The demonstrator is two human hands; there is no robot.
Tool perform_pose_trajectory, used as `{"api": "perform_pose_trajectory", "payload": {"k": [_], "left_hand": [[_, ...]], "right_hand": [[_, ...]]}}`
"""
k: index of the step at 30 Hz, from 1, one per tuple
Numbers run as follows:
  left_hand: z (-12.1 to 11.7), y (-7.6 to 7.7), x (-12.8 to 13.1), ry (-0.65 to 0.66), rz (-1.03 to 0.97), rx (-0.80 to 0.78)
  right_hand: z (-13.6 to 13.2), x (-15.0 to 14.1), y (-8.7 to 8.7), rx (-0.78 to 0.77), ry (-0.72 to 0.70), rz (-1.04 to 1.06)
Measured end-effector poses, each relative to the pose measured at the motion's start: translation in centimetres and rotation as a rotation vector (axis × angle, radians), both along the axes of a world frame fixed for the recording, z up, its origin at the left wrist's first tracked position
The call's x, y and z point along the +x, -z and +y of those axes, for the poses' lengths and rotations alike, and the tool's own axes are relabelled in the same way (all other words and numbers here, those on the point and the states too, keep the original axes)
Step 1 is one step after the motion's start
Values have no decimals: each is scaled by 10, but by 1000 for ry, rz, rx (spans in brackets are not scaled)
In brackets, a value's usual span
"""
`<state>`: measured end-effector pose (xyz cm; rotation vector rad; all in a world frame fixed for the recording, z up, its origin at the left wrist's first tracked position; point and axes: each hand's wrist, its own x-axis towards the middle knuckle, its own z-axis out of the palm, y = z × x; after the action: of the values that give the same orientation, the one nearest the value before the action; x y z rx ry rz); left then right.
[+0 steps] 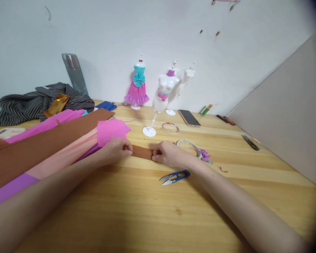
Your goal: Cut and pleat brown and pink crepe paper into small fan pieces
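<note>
A short brown strip of crepe paper [142, 152] is stretched level between my two hands, just above the table. My left hand [118, 147] pinches its left end, and my right hand [164, 153] pinches the right end. Blue-handled thread snips [175, 176] lie with blades apart on the wood below my right hand. Beside that wrist rests a roll of white tape [188, 142] with purple scraps [204, 154] at its edge. Long crepe paper sheets, brown [50, 144], pink [112, 131] and peach [65, 154], reach up to my left hand.
Small mannequins stand at the back, one in a pink skirt [136, 92], one mostly bare [164, 91]. A phone [189, 118], another tape ring [170, 128] and a utility knife [250, 142] lie rightward. A flask [75, 73] and striped cloth [28, 105] are at left.
</note>
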<state>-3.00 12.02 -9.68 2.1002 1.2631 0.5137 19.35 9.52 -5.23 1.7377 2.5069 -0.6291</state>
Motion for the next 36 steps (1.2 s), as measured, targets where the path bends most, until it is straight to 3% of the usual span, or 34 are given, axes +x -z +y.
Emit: {"api": "perform_pose_trajectory", "payload": {"k": [11, 18, 23, 29, 36], "left_hand": [[1, -1, 4, -36, 30, 51], [6, 5, 4, -36, 27, 52], [1, 9, 5, -91, 73, 143], [-12, 2, 7, -89, 196, 280], [-17, -2, 8, -34, 184, 304]], "right_hand": [[-5, -4, -1, 75, 17, -138], [-6, -2, 3, 113, -39, -47], [-10, -4, 2, 165, -17, -76], [-15, -11, -3, 195, 1, -149], [-18, -14, -5, 167, -40, -206]]}}
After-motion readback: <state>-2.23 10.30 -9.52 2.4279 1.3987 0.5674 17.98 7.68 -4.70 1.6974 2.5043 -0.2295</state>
